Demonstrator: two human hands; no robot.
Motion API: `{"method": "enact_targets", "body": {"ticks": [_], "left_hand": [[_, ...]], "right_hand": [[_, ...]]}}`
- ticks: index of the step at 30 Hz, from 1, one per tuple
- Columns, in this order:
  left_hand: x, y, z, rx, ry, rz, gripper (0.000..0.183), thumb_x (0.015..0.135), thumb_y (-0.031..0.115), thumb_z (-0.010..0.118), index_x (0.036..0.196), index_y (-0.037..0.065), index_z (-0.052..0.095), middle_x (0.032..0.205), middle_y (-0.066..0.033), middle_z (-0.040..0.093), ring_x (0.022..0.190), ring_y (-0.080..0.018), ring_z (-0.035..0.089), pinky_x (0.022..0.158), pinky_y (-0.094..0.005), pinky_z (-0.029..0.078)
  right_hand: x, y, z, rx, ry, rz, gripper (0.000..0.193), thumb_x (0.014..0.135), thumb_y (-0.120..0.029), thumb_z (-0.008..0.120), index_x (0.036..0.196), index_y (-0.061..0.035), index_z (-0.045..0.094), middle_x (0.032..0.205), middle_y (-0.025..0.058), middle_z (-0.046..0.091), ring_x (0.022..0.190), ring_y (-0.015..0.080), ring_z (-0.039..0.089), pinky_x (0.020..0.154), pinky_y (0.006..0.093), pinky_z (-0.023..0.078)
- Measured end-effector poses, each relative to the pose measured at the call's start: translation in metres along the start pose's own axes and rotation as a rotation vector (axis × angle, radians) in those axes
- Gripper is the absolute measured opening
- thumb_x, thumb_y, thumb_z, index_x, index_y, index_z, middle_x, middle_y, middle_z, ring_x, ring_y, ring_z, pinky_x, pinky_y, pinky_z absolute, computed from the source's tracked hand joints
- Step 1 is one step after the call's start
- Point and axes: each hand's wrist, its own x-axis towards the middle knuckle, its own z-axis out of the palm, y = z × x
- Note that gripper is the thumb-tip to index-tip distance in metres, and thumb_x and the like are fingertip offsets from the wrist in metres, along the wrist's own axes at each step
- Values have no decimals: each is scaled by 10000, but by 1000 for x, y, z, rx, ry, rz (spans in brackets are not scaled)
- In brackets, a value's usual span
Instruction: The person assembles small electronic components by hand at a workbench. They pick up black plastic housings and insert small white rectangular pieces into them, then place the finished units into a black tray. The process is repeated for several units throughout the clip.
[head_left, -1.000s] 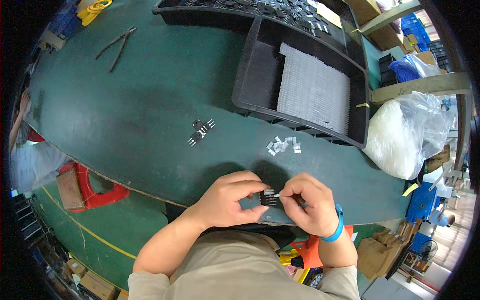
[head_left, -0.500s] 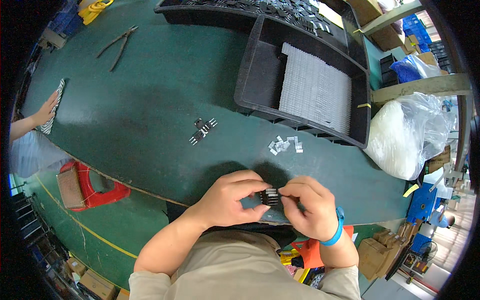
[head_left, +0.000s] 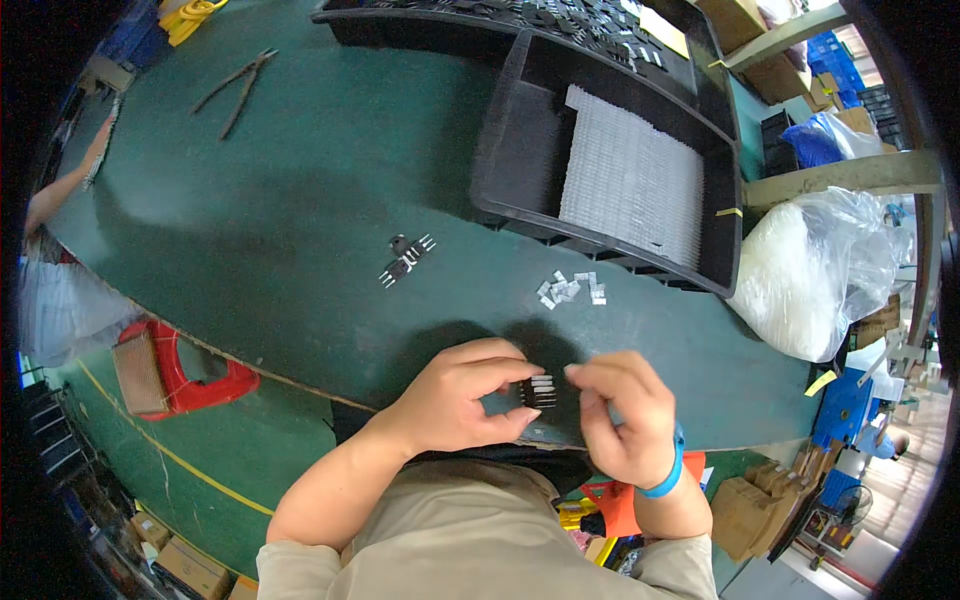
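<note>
Between the thumb and forefinger of my left hand (head_left: 465, 395), near the front table edge, sits a small black plastic part with metal pins (head_left: 540, 391). Silvery strips show along its pins. Just to the right, my right hand (head_left: 630, 410) is apart from the part, its forefinger and thumb slightly separated; I see nothing between them. Beyond the hands lies a loose pile of small silver metal pieces (head_left: 565, 289). Further left are several similar black parts with metal prongs (head_left: 405, 260), close together on the green table (head_left: 300, 220).
A black tray (head_left: 500, 180) holds a block of translucent ribbed pieces (head_left: 632, 180); a larger tray behind holds many black parts (head_left: 540, 15). Pliers (head_left: 238, 90) lie far left. Another person's hand (head_left: 100, 150) holds a striped item. A plastic bag (head_left: 805, 275) bulges at right.
My right hand has drawn back to the right, away from the black part. My left hand stays put. The other person's hand at far left has shifted further away with the striped item.
</note>
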Motion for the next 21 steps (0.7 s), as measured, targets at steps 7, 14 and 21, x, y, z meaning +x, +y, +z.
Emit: {"method": "enact_targets", "body": {"ticks": [7,14,21], "left_hand": [[-1,-3,13,196,102,100,376,697,78,823,1041,-8,699,977,-141,672,858,-305,676,745,-376,569],[-2,-8,18,260,143,131,400,669,54,829,1043,-10,701,956,-138,670,823,-299,672,717,-370,569],[1,-5,15,175,126,87,402,675,48,844,1050,-9,709,944,-121,674,749,-225,654,656,-317,558]], "right_hand": [[0,-3,7,39,-92,350,89,830,-74,705,896,-20,677,773,134,631,640,306,617,595,380,500],[11,3,2,42,-131,475,179,847,-181,747,910,-23,689,791,153,668,666,306,660,607,393,519],[17,75,8,-310,140,299,124,859,-93,734,936,-23,667,879,167,660,736,359,664,649,433,529]]}}
